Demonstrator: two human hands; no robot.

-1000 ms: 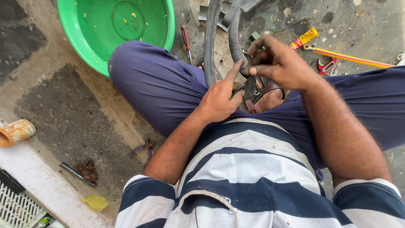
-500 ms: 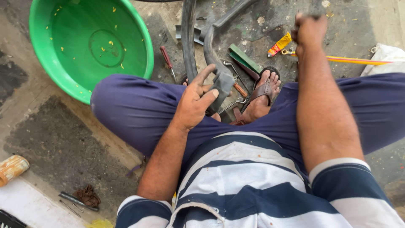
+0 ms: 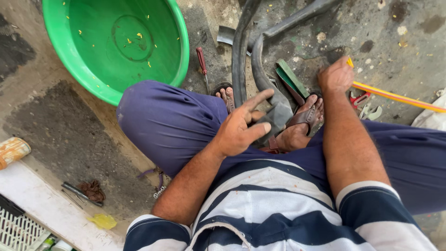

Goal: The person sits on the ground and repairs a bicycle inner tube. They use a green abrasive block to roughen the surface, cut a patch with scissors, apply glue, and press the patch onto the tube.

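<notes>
Two hands work apart: the left hand [image 3: 241, 128] hovers spread just beside the rubber tube [image 3: 267, 88]; the right hand [image 3: 335, 74], curled, touches a yellow tool [image 3: 395, 96] beyond it.

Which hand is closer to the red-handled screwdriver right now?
Left. The left hand hovers open just right of the red-handled screwdriver; the right hand is farther away, across the black rubber tube.

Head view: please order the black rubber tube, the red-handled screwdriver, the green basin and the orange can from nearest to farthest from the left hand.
From the left hand:
1. Black rubber tube, right at the fingertips, between the feet.
2. Red-handled screwdriver, on the ground above the knee.
3. Green basin, upper left, beyond the thigh.
4. Orange can, at the far left edge.
</notes>
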